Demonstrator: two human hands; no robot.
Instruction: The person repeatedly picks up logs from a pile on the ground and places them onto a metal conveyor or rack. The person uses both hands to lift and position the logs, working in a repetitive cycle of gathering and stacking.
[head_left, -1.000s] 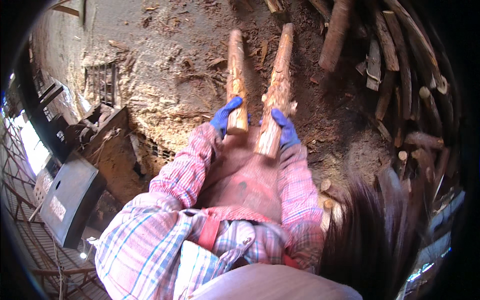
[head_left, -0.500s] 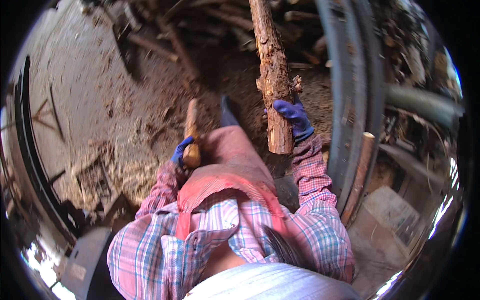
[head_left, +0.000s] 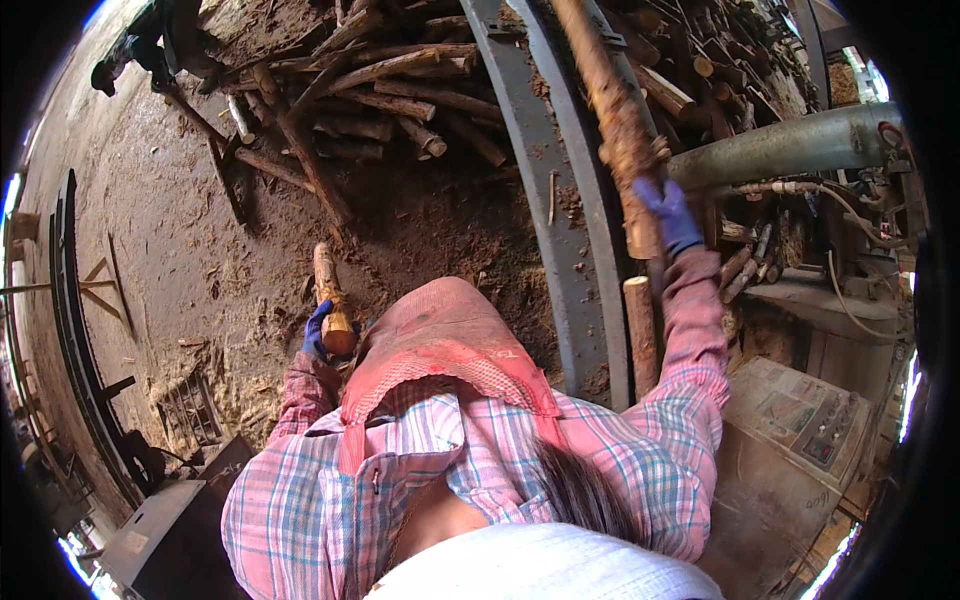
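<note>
My left hand [head_left: 316, 330], in a blue-purple glove, is closed around a short, partly peeled log [head_left: 328, 280], held low beside my left leg. To the right, my right hand [head_left: 668, 215], gloved alike, grips the near part of a long, rough-barked log [head_left: 612, 100]. That log is blurred, slants away from me and lies over the grey steel rails [head_left: 560, 190]; whether it touches them I cannot tell. Just below its near end, another short log [head_left: 641, 330] lies along the right-hand rail.
A pile of logs [head_left: 400, 95] covers the far ground, with more logs [head_left: 700, 68] beyond the rails. A thick grey-green cylinder [head_left: 780, 145] stands at right, above a control box [head_left: 815, 420] with knobs. A dark-clothed person [head_left: 150, 50] is at the far left.
My right hand has carried the long log rightward, from the near side of the rails to above them. My left hand keeps its short log, now slightly further left. The view has turned right.
</note>
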